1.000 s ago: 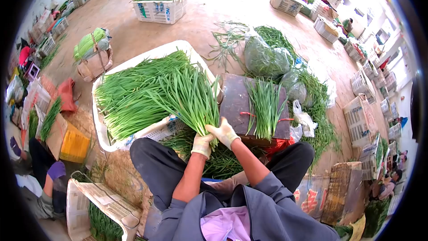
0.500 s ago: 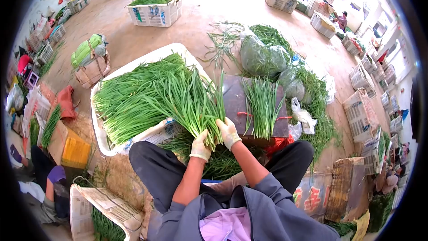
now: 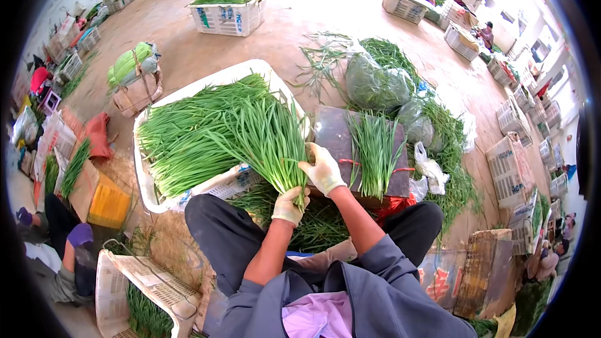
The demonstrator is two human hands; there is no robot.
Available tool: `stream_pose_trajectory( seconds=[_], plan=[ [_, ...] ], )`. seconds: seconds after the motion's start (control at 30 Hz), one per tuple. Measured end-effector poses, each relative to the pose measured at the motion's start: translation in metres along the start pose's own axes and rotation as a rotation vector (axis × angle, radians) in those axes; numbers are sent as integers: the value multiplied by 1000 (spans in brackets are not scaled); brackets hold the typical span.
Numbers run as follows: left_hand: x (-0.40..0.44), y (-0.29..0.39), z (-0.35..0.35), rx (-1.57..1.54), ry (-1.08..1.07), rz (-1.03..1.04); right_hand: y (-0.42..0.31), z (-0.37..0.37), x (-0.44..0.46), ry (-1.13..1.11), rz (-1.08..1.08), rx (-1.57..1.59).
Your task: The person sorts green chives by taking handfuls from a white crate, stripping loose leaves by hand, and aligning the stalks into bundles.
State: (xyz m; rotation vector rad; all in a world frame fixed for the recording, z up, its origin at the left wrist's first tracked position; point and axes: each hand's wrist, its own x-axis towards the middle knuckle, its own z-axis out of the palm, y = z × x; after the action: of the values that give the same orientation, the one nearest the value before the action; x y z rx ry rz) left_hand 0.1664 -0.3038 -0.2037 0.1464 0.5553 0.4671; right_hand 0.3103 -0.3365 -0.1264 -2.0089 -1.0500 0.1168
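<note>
My gloved left hand (image 3: 288, 206) is closed around the pale stem ends of a bunch of green chives (image 3: 269, 144), low in front of my knees. The leaves of that bunch fan up and leftward over a white crate (image 3: 143, 178) full of more chives (image 3: 200, 128). My gloved right hand (image 3: 323, 170) is at the bunch's right edge, thumb and forefinger apart, the thumb by the stalks. Its other fingers are partly hidden. To its right, a separate bunch of chives (image 3: 374, 156) lies on a dark board (image 3: 330, 126), with a red tie (image 3: 349, 161) beneath it.
Plastic bags (image 3: 375, 81) and loose greens (image 3: 447, 169) lie to the right. A tipped white basket (image 3: 116, 275) stands lower left, near another person's purple-gloved hand (image 3: 80, 235). Ahead is a filled crate (image 3: 231, 22); a strapped bundle (image 3: 134, 81) sits left.
My right hand has shifted off the stem ends to the bunch's right side, and its thumb and forefinger have parted. My left hand keeps its grip, slightly lower. The view has shifted slightly.
</note>
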Motion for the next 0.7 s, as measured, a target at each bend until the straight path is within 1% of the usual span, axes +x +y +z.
stream_pose_trajectory(
  seconds=[0.07, 0.1, 0.17, 0.2, 0.23, 0.3, 0.37, 0.43, 0.5, 0.53, 0.57, 0.6, 0.63, 0.7],
  plan=[
    [2, 2, -2, 71, 12, 0, -25, -8, 12, -154, -172, -80],
    [4, 2, -6, 96, 6, -21, -37, -10, 15, -159, -186, -63],
    [2, 0, -4, 80, 24, 19, -56, -7, 20, -54, -355, -141],
    [2, 0, -4, 98, 21, 30, -55, -3, 25, -91, -382, -129],
    [2, 0, -2, 115, 21, 35, -58, 0, 31, -72, -471, -158],
    [-1, 0, 0, 147, 15, 85, -73, -6, 36, 77, -455, -252],
    [-5, 0, 6, 178, 74, 69, -85, -13, 35, 198, -416, -179],
    [0, -3, -1, 153, 62, 73, -78, -12, 30, 185, -434, -200],
    [3, -5, 0, 189, 65, 106, -55, 3, 32, -281, -329, -311],
    [1, -2, 6, 185, 44, 118, -54, 8, 31, -290, -264, -378],
    [-2, -3, 11, 156, 73, 125, -52, 13, 32, -300, -197, -447],
    [2, 0, 10, 149, 55, 98, -48, 16, 31, -381, -132, -469],
    [-1, -1, 4, 139, 54, 61, -42, 21, 30, -358, -155, -395],
    [0, -1, 1, 158, 28, 72, -32, 20, 38, -449, -129, -242]
  ],
)
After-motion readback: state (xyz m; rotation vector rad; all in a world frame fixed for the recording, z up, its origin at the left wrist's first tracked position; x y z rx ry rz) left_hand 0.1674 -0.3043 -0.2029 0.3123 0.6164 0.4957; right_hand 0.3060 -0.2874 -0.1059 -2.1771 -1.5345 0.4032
